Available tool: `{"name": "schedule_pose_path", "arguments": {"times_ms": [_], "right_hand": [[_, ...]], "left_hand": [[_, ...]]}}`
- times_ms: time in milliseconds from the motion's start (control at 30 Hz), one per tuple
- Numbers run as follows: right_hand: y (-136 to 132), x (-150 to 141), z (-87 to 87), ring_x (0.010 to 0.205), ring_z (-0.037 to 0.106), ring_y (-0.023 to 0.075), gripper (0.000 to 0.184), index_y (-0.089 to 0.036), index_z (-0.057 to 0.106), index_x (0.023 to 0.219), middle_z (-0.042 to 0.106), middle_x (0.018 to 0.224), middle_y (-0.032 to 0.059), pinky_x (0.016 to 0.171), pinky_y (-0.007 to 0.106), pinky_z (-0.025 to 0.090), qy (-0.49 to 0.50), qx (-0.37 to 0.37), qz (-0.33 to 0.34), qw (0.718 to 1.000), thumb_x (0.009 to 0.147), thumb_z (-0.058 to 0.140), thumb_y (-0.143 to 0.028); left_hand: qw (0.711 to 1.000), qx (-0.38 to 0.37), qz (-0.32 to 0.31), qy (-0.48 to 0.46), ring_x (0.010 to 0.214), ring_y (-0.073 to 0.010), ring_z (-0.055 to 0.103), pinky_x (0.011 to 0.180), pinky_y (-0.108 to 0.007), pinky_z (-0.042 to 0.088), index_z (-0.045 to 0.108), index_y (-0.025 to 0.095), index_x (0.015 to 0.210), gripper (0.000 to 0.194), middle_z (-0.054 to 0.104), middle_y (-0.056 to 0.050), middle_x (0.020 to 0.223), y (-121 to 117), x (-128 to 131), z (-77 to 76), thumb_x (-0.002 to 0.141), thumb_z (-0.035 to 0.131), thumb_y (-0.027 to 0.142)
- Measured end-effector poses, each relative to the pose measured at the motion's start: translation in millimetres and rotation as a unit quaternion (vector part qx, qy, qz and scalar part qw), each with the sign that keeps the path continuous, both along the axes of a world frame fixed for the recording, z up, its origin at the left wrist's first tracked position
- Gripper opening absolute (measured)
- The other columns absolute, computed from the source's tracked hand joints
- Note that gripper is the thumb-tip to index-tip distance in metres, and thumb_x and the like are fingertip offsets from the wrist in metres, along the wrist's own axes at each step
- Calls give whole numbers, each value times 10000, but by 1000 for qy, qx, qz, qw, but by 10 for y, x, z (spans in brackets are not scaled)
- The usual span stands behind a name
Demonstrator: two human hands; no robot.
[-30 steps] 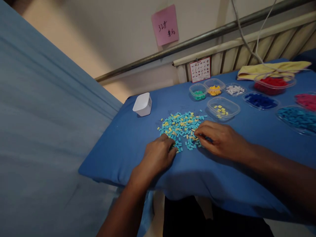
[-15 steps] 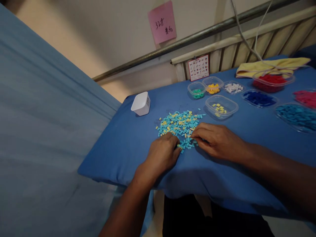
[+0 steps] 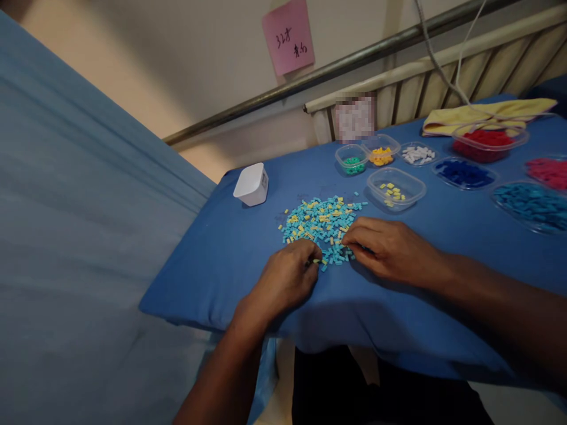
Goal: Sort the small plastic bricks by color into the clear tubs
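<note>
A loose pile of small light-blue and yellow rectangular pieces (image 3: 321, 218) lies on the blue cloth. At its near left edge my left hand (image 3: 289, 273) is closed, with a small yellow piece (image 3: 316, 261) showing between thumb and index finger. My right hand (image 3: 384, 245) rests at the pile's right side, its fingers pinched together and touching the pieces. Whatever those fingertips hold is too small to make out. Beyond the right hand stands a clear plastic tub (image 3: 414, 184) with several yellow pieces in it.
A white box (image 3: 251, 184) stands left of the pile. Clear tubs of green (image 3: 353, 165), orange (image 3: 381, 156), white (image 3: 417, 154), dark-blue (image 3: 463, 173), red (image 3: 485, 144), pink (image 3: 549, 171) and teal pieces (image 3: 531, 200) line the back and right. A yellow cloth (image 3: 452, 120) lies by the radiator (image 3: 420, 82).
My left hand has drawn slightly back and left, and a yellow piece now shows between its fingers. My right hand stays nearly in place at the pile.
</note>
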State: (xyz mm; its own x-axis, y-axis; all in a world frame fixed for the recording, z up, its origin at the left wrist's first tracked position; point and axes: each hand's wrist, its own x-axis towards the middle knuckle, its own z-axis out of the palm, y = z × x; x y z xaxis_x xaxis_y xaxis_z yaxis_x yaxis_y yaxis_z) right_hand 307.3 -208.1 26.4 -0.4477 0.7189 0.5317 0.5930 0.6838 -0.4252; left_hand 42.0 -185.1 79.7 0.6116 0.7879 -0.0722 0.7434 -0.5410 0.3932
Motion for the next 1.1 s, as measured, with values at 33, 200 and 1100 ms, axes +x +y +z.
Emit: {"name": "schedule_pose_path", "arguments": {"times_ms": [33, 200, 1100], "right_hand": [[1, 0, -2, 947, 708, 228, 169, -186, 729, 1118, 740, 1042, 82, 828, 351, 535, -1, 3, 0, 1000, 1034, 593, -129], [8, 5, -12, 938, 704, 223, 155, -194, 719, 1102, 733, 1029, 76, 831, 351, 538, -2, 12, -1, 1000, 1048, 582, -147], [508, 1001, -66, 1045, 765, 326, 261, -238, 820, 1153, 821, 1123, 109, 889, 471, 603, 6, 47, -266, 963, 1018, 598, -253]], "left_hand": [[1000, 2, -12, 2, 911, -199, 675, 832, -328, 492, 666, 230, 1066, 147, 751, -40, 1056, -9, 25, -10, 987, 563, 162], [997, 37, -54, 35, 953, -223, 677, 849, -345, 497, 674, 219, 1039, 157, 749, -59, 1029, 26, 137, -70, 1033, 523, 177], [870, -333, 81, -355, 731, -129, 683, 676, -254, 522, 668, 165, 1045, 340, 708, -7, 829, 699, 688, -67, 824, 852, 345]]}}
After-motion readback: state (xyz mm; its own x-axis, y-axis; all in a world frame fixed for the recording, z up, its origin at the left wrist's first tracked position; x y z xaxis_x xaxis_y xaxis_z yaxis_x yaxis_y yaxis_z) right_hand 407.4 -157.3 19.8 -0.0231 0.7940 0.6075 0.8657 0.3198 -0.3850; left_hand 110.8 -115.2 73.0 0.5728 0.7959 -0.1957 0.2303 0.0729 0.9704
